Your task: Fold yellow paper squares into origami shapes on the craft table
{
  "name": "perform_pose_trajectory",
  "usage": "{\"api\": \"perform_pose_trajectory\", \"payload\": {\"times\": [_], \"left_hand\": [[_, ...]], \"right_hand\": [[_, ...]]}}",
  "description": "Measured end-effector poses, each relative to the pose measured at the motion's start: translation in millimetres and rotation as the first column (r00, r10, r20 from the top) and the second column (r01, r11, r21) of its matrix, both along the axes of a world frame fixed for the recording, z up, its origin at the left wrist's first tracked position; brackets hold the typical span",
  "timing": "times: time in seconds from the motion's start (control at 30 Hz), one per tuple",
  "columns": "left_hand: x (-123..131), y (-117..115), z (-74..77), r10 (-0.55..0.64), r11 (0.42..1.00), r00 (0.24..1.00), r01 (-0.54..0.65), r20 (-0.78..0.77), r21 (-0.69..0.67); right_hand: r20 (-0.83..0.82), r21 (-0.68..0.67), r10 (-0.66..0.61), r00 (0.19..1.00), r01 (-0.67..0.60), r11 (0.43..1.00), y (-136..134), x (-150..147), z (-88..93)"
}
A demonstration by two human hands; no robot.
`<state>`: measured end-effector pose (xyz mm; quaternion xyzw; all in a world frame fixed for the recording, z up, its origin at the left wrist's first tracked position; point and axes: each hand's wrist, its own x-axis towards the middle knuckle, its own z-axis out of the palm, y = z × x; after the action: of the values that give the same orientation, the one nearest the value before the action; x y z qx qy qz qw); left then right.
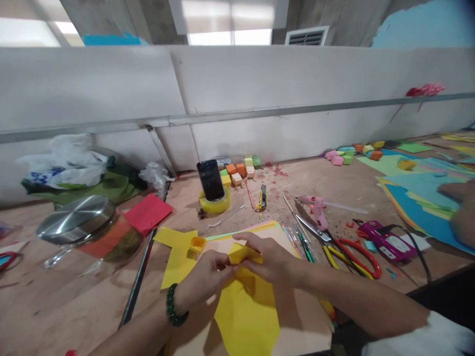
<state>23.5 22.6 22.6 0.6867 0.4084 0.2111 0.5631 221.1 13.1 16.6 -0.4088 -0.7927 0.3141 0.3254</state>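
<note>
My left hand (210,277) and my right hand (267,258) meet over the stack of coloured sheets, both closed on a small folded piece of yellow paper (243,252). Fingers of both hands cover part of its lower edge. Beneath them lies a larger yellow sheet (248,314) on top of a pale peach sheet (300,321). Just left of the stack, a small open yellow paper box (197,244) sits on cut yellow paper (176,262). A green bead bracelet (173,305) circles my left wrist.
A phone (210,179) leans in a yellow tape roll (215,201). Right of the stack lie scissors (313,227), red-handled pliers (358,254) and a pink glue gun (314,207). A lidded jar (92,227) lies left. Another person's hand (462,207) rests at far right.
</note>
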Motion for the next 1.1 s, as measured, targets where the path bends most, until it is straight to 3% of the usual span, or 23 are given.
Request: {"api": "perform_pose_trajectory", "payload": {"times": [0.1, 0.2, 0.3, 0.4, 0.5, 0.6, 0.77, 1.1], "left_hand": [[-3, 6, -2.6, 0.145, 0.987, 0.988, -0.148, 0.051, 0.066], [-7, 13, -4.7, 0.275, 0.954, 0.955, -0.285, 0.108, 0.096], [-10, 18, -8.5, 0.353, 0.924, 0.926, -0.368, 0.134, 0.102], [-11, 19, -12.0, 0.381, 0.916, 0.911, -0.395, 0.155, 0.070], [-8, 18, -12.3, 0.376, 0.924, 0.906, -0.384, 0.195, -0.001], [-6, 17, -11.0, 0.370, 0.928, 0.902, -0.371, 0.222, -0.037], [-3, 15, -11.5, 0.364, 0.931, 0.909, -0.361, 0.205, -0.050], [1, 9, -17.2, 0.306, 0.951, 0.937, -0.310, 0.171, -0.003]], "right_hand": [[-0.099, -0.148, -0.072, 0.993, 0.056, 0.987, 11, 4, 0.9], [-0.203, -0.357, -0.142, 0.969, 0.062, 0.932, 20, 7, 0.5], [-0.316, -0.542, -0.158, 0.935, -0.041, 0.839, 24, 6, -1.5], [-0.415, -0.616, -0.202, 0.887, -0.111, 0.780, 23, 3, -2.3], [-0.463, -0.608, -0.236, 0.854, -0.112, 0.786, 24, 3, -3.3], [-0.478, -0.543, -0.241, 0.845, -0.068, 0.837, 26, 4, -6.6], [-0.451, -0.415, -0.200, 0.870, -0.006, 0.910, 28, 4, -13.6], [-0.289, -0.265, -0.118, 0.950, 0.039, 0.963, 24, 6, -5.6]]}}
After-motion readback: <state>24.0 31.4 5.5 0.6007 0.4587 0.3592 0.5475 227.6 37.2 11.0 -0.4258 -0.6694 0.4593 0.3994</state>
